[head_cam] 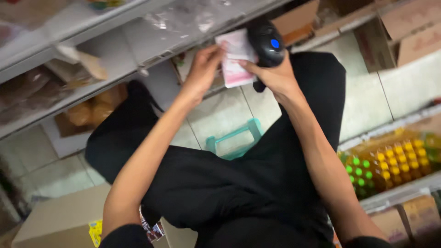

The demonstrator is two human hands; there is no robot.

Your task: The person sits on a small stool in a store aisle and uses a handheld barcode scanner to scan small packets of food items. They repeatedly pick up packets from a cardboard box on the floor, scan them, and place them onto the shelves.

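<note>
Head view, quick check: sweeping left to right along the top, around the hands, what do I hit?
Brown packets on the shelf → left hand → pink-and-white packet → black handheld scanner → cardboard boxes.

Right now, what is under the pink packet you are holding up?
Below the pink packet lies pale floor tile, and lower down a teal stool between the legs. The shelf edge behind the packet is covered by it and both hands.

pink-and-white flat packet [235, 57] at 12 o'clock, pinched between both hands. brown cardboard boxes [404, 30] at 2 o'clock. bottles with yellow and green caps [390, 160] at 3 o'clock on shelf. plain cardboard box [59, 218] at 8 o'clock, yellow label [95, 231] beside it.
</note>
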